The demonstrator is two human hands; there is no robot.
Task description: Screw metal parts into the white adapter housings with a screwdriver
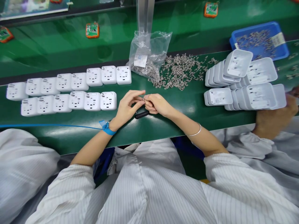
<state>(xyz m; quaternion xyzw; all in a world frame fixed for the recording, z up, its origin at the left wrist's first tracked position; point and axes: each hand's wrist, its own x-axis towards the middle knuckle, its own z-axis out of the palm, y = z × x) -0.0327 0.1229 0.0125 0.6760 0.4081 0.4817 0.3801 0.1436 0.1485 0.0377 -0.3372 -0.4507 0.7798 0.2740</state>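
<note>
My left hand [127, 107] and my right hand [157, 104] meet over the green table [70, 137], fingertips pinching a small metal clip [144, 99] between them. A blue strap circles my left wrist [106, 128]; a thin bangle sits on my right forearm. A black tool [141, 114] lies on the table just under my hands. Left of my hands stand two rows of white socket housings [70, 90]. Beyond my hands lies a loose heap of metal clips [179, 70] beside a clear plastic bag [149, 53].
Stacks of white housing shells [245, 81] lie at the right, a blue tray [259, 39] of metal parts behind them. A co-worker's hand [275, 115] rests at the right edge. Small orange-framed circuit boards [92, 30] sit on the far belt.
</note>
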